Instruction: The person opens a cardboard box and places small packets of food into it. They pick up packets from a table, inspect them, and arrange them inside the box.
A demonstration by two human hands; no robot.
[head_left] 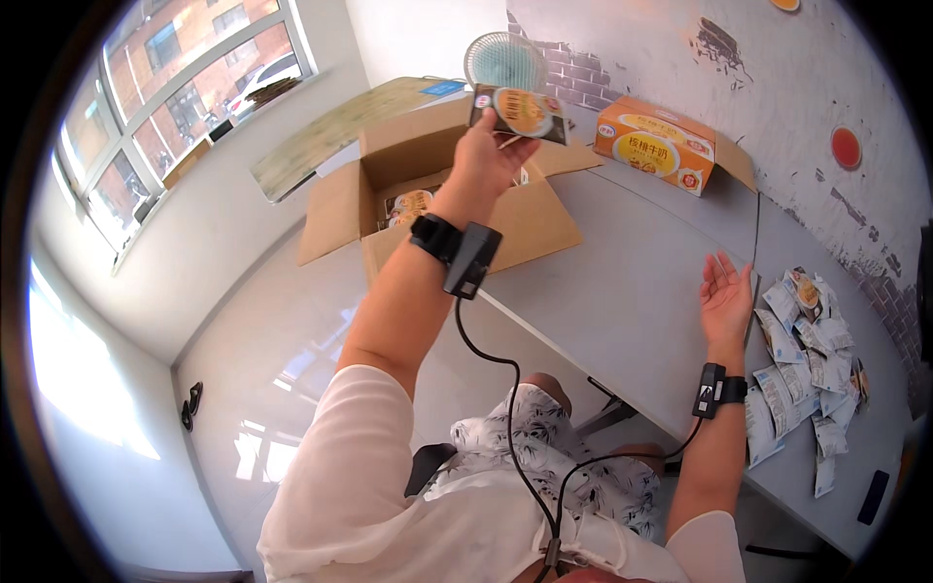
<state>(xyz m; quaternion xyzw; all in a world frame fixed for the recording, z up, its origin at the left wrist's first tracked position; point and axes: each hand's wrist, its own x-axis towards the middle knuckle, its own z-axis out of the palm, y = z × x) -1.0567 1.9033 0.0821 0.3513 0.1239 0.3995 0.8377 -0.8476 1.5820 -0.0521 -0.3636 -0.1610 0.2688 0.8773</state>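
Note:
My left hand (485, 164) grips a dark printed packet (528, 115) with an orange bowl picture on its front. Hand and packet are over the far side of an open cardboard box (536, 222), whose flaps are folded outward. Inside the box, partly hidden by my forearm, more printed packets (410, 205) are visible. My right hand (725, 295) is palm up over the grey table, fingers apart, with nothing in it. Close to its right lies a loose heap of sachets (791, 382), mostly white side up, with a few printed fronts showing.
An orange milk carton box (649, 149) with an open end flap stands near the wall. A round fan (505, 62) is behind the cardboard box. At the near right of the table (619, 291) lies a dark flat object (872, 497). Cables run from both wrist straps.

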